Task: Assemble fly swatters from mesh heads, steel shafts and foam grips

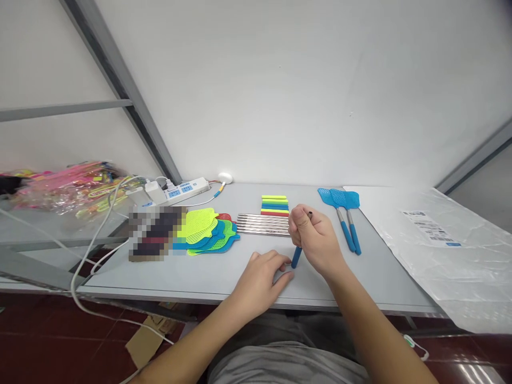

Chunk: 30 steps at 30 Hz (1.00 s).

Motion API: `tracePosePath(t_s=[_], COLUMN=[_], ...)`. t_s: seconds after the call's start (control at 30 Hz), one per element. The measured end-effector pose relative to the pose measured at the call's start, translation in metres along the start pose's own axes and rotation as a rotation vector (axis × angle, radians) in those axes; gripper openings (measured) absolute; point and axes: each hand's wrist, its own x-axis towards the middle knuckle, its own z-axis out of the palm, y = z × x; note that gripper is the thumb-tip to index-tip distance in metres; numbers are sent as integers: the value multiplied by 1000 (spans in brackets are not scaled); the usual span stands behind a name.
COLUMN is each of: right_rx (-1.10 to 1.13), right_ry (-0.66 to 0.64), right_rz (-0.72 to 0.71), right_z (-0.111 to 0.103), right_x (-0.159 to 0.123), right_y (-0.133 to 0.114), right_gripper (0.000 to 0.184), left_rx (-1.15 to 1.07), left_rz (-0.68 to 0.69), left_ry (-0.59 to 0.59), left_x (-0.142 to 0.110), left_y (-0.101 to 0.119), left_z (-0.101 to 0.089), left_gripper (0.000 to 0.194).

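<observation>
My right hand [314,234] is closed around a metal rod fitted with a blue handle grip [296,258]. The rod's dark tip pokes out above the fist, and the grip's lower end points down at the tabletop. Beside that lower end rests my left hand [262,280], thumb and forefinger apart; whether a fingertip touches the grip I cannot tell. Just beyond the hands lie several metal rods [262,224] in a row. Behind them are yellow, blue, green and red handle grips [274,205]. Mesh fly swatter heads [200,224] in yellow, blue, green and red overlap to the left.
Two blue fly swatters [347,224] with handles lie at the right, near a white plastic sheet [432,240] bearing a label. A power strip [186,189] with plugs and cables stands at the back left. Plastic-wrapped items [72,186] are farther left. The table [180,277] ends near my lap.
</observation>
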Motion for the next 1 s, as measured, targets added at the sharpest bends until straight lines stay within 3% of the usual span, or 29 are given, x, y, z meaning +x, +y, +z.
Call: tracePosePath(t_s=[1.0], right_rx=[-201], right_ry=[24], right_rz=[-41], right_z=[-2], right_x=[-9], right_y=[18], right_gripper=[42], left_rx=[123], left_rz=[22], left_ry=[8], left_x=[2], left_y=[1], left_z=[5], left_gripper=[11])
